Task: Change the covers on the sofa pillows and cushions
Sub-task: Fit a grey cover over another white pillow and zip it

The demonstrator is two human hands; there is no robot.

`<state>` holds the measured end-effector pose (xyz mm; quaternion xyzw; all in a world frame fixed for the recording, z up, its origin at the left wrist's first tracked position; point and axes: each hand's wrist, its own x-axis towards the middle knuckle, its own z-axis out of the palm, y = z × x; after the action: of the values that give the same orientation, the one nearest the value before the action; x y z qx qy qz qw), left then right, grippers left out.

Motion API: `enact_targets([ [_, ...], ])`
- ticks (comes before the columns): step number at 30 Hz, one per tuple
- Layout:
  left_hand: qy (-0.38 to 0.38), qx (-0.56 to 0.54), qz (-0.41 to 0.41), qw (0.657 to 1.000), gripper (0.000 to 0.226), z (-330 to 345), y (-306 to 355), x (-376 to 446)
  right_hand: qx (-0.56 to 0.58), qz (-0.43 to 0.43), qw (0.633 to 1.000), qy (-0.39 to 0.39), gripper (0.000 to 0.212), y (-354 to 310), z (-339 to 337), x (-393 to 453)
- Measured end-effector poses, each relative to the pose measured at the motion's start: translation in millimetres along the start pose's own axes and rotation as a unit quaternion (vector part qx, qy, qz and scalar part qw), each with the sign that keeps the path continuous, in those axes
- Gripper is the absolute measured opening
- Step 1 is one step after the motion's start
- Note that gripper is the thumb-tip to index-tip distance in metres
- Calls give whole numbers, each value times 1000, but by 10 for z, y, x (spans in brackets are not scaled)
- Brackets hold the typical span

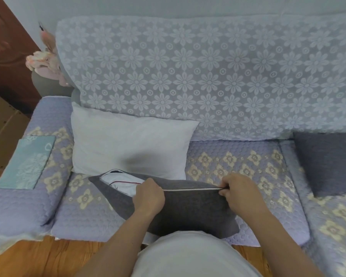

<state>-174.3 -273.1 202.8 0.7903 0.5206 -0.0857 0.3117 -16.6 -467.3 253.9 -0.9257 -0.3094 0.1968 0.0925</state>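
Note:
A dark grey cushion (188, 212) lies on the sofa seat (238, 162) right in front of me, zip edge facing up. The zip is closed along its right stretch and open at the left, where the white inner pillow (120, 181) shows. My left hand (149, 194) pinches the zip at the point where the opening ends. My right hand (238, 190) grips the cover's edge at the zip's right end. Behind the cushion a bare white pillow (128, 144) leans against the backrest. A folded teal cover (26, 161) lies on the left armrest.
Another dark grey cushion (328, 162) rests on the seat at the right. A floral lace throw (208, 76) covers the backrest. Pink plush items (46, 62) sit at the sofa's back left corner. Wooden floor (58, 256) runs along the sofa's front edge.

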Motion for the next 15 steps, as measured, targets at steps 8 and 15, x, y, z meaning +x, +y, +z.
enact_targets([
  [8,-149,-169,-40,974,8,288,-104,-81,-182,-73,980,-42,16,-143,168,-67],
  [15,-188,-263,-28,946,5,418,-145,-118,-73,-227,964,-117,33,-598,895,110],
])
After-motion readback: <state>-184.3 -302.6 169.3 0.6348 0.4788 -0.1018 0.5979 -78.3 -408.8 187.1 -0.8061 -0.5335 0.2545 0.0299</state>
